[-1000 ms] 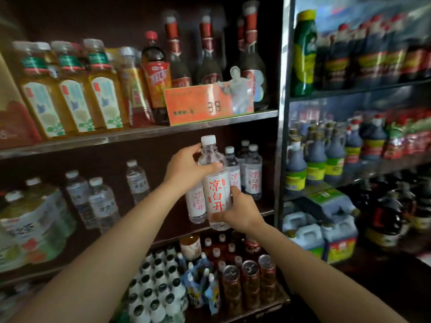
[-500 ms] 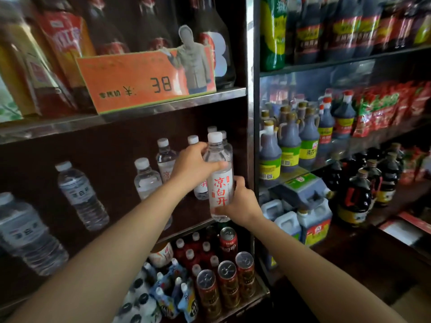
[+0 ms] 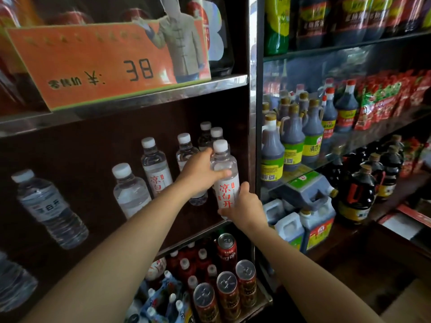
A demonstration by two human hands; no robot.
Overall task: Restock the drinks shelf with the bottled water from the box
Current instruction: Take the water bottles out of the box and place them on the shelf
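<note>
Now, in the head view, both hands hold one water bottle (image 3: pixel 225 180) upright at the right end of the drinks shelf (image 3: pixel 203 227), hard against the metal post (image 3: pixel 253 141). The left hand (image 3: pixel 200 173) wraps the bottle's shoulder, thumb across the front; the right hand (image 3: pixel 242 206) grips low on the body, fingers round the base, just below the red lettering. Neither hand has let go.

Compared with a second ago, the bottle has travelled deeper and rightward into the shelf: then it hung out in front of the row, now it stands level with the last bottles, its base seemingly at or just above the board, though the right hand hides the contact. The camera has also closed in, so the orange price card (image 3: pixel 98 66) looms above the left hand.

Behind the left hand stand three more capped bottles (image 3: pixel 186 148), and further left of it two others (image 3: pixel 155 164), well apart from each other. Below the right hand, red cans (image 3: pixel 227 252) fill the lower shelf.

This reads as the placing step nearly done: what remains is to settle the base and release. The slot is narrow between post and neighbours, so a nudge could tip the bottle behind. The box is not clearly in view.
</note>
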